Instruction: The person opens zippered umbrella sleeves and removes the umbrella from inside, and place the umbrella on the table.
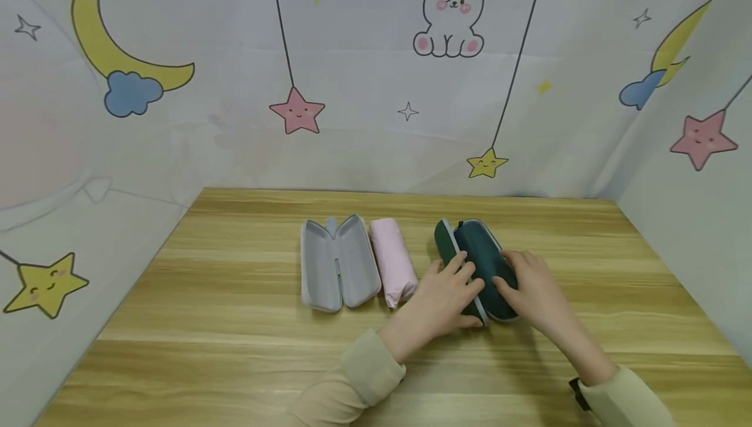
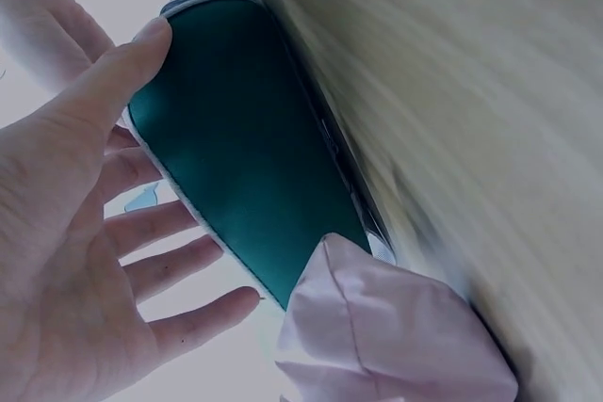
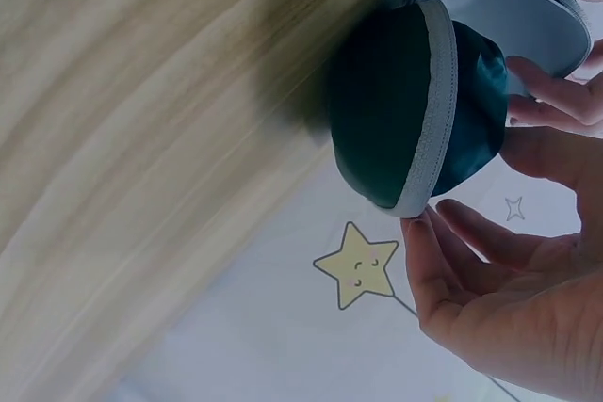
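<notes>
A green zip case (image 1: 444, 236) lies unzipped on the table, its lid raised on the left. In its right half sits a dark green fabric roll (image 1: 480, 254), perhaps a folded umbrella. My left hand (image 1: 442, 298) holds the lid's edge, thumb on the outer face and fingers at the inner side, as the left wrist view shows. With my right hand (image 1: 537, 288) I hold the other half, thumb against the roll and fingers on the case's outer rim. The right wrist view shows the case's rounded end and pale zip band (image 3: 431, 110).
Left of the green case lies a pink fabric roll (image 1: 392, 257), close to my left wrist. Beside it a grey-lined case (image 1: 358, 260) stands spread wide. A printed cloth (image 1: 364, 153) hangs behind the wooden table (image 1: 235, 348).
</notes>
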Demonstrator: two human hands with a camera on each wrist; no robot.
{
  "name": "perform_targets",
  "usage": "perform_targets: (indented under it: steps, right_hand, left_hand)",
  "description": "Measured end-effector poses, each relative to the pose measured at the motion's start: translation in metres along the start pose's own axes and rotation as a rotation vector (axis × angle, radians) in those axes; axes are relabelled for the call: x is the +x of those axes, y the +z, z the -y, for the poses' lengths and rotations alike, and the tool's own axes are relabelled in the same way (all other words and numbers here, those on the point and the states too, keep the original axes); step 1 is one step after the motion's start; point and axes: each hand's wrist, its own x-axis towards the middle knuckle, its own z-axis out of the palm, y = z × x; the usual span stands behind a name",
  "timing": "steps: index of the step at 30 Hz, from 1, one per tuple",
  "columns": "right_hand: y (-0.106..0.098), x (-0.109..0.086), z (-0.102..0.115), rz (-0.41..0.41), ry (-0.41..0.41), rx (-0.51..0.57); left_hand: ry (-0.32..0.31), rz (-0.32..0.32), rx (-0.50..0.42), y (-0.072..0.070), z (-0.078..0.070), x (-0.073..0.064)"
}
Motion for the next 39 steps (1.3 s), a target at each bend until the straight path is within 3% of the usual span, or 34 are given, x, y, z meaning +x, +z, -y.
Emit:
perform_targets:
  steps: [7,15,27,39]
  right_hand:
    - [0.003,0.003,0.007,0.041,0.004,-0.067]
    - [0.007,0.004,0.01,0.023,-0.028,-0.182]
    - [0.012,0.013,0.017,0.054,0.026,-0.305]
    - [0.021,0.022,0.017,0.019,0.006,-0.387]
  left_hand:
    - [-0.003,0.004,0.02,-0.001,0.001,-0.001]
    - [-0.012,0.019,0.024,-0.002,0.002,-0.002]
    - [-0.023,0.051,0.006,-0.001,0.002,0.0]
    - [-0.036,0.078,0.005,-0.002,0.002,-0.001]
